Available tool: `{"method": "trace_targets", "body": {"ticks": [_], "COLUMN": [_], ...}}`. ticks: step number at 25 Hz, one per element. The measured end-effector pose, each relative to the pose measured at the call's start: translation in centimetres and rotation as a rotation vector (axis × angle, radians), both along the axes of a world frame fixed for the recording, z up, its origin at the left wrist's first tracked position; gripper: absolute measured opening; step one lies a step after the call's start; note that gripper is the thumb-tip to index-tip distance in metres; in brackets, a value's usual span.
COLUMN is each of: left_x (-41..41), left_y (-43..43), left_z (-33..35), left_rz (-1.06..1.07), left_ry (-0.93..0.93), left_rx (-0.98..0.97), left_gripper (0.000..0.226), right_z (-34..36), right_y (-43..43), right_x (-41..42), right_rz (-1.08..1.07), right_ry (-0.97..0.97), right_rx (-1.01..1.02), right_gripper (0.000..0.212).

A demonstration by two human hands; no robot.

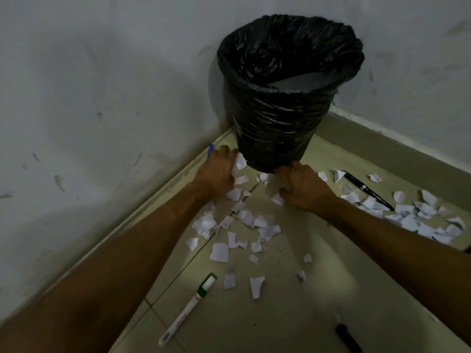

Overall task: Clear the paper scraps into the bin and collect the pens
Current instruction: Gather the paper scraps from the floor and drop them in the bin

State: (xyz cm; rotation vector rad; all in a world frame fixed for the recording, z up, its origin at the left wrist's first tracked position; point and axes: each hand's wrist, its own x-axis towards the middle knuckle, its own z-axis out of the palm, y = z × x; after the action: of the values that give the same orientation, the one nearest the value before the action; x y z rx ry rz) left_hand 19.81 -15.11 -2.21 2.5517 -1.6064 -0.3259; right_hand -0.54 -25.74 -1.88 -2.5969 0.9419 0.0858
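Note:
A bin point(280, 138) lined with a black bag stands in the corner of the floor. White paper scraps point(254, 222) lie spread in front of it, and a second pile of paper scraps point(418, 220) lies to the right. My left hand point(218, 173) is at the bin's left foot, fingers curled round scraps. A blue pen point(210, 149) sticks out behind that hand; whether the hand holds it is unclear. My right hand point(304, 187) is at the bin's right foot, fingers curled over scraps. On the floor lie a white marker with a green cap point(188, 307) and a black pen point(367, 191).
Two scuffed white walls meet behind the bin, with a low skirting along the tiled floor point(293, 314). A black pen-like object point(348, 337) lies near the bottom edge. The light is dim.

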Motion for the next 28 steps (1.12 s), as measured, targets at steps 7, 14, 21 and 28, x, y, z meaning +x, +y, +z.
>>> {"method": "trace_targets", "body": {"ticks": [7, 14, 21, 28], "left_x": [-5.0, -3.2, -6.1, -5.5], "left_y": [4.8, 13.9, 11.4, 12.1], "left_z": [-1.2, -0.9, -1.4, 0.2], "left_rz": [-0.313, 0.052, 0.025, 0.144], "left_ry": [0.095, 0.028, 0.332, 0.322], "left_rx": [0.018, -0.019, -0.046, -0.001], "left_gripper": [0.057, 0.057, 0.066, 0.085], "right_z": [-1.4, 0.3, 0.0, 0.5], "right_y": [2.7, -2.5, 1.7, 0.4], "right_x": [-0.4, -6.2, -5.5, -5.4], "right_rz": [0.280, -0.109, 0.074, -0.010], "right_ry": [0.068, 0.192, -0.033, 0.165], "right_rx": [-0.003, -0.169, 0.075, 0.149], "right_gripper": [0.050, 0.054, 0.047, 0.071]}}
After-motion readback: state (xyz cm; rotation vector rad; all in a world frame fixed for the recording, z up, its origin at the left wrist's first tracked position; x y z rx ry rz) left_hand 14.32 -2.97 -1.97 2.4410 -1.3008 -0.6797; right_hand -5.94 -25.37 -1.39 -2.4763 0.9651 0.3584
